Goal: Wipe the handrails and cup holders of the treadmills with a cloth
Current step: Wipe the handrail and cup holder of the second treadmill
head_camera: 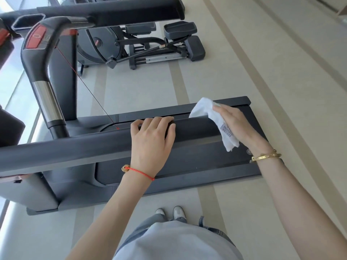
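Observation:
A dark grey treadmill handrail (75,147) runs from the left edge toward the middle of the head view. My left hand (152,139) wraps over its free end, fingers curled around the rail. Just right of it, my right hand (234,124) holds a white cloth (210,113) with a small label, hanging off the rail's end above the treadmill deck (187,162). The far handrail (112,10) crosses the top. A cup holder recess (28,23) shows at the upper left by the console.
A curved handle with a red panel and chrome grip (43,76) stands at left, with a thin red safety cord running down from it. An elliptical trainer (150,45) sits behind the treadmill. Pale striped floor stretches to the right. My shoes (170,212) are beside the deck.

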The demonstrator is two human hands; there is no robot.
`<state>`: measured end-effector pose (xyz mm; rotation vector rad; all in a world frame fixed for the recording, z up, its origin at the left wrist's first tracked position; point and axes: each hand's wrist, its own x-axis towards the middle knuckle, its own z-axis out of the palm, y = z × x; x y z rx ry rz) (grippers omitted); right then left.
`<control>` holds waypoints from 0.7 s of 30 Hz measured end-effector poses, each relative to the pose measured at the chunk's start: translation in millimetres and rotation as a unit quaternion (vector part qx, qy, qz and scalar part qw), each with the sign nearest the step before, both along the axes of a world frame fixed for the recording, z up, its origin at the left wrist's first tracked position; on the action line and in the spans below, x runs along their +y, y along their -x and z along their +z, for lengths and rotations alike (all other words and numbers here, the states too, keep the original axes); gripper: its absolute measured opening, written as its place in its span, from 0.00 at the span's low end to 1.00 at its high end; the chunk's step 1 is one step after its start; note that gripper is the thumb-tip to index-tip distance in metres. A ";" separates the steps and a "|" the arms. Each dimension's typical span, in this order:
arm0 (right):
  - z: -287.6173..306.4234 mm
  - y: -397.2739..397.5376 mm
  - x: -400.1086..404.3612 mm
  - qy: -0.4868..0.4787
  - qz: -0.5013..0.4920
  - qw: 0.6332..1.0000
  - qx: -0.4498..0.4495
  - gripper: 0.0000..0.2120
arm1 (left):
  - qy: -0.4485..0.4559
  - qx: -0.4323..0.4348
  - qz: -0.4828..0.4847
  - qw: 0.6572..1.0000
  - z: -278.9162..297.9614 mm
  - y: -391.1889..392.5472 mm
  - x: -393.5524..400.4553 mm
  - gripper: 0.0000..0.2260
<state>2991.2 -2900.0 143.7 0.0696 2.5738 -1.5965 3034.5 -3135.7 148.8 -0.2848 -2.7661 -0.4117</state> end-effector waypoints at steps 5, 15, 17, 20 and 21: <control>-1.4 -19.4 -24.8 -0.161 0.010 0.975 0.154 0.12 | -0.020 -0.014 -0.016 1.000 1.4 -0.3 -5.6 0.14; 11.2 -31.4 -97.4 -0.453 0.121 0.847 0.251 0.23 | -0.046 0.002 0.040 0.998 1.8 -8.6 -42.9 0.13; 18.2 -20.2 -112.4 -0.457 0.131 0.848 0.233 0.24 | -0.052 0.003 0.068 0.996 0.8 -11.8 -55.6 0.13; 22.5 -5.1 -116.8 -0.450 0.134 0.858 0.207 0.21 | -0.064 0.007 0.090 0.994 -1.3 -16.4 -71.2 0.12; 22.1 -5.0 -116.5 -0.451 0.133 0.857 0.210 0.21 | -0.064 0.009 0.091 0.994 -1.7 -18.1 -73.9 0.12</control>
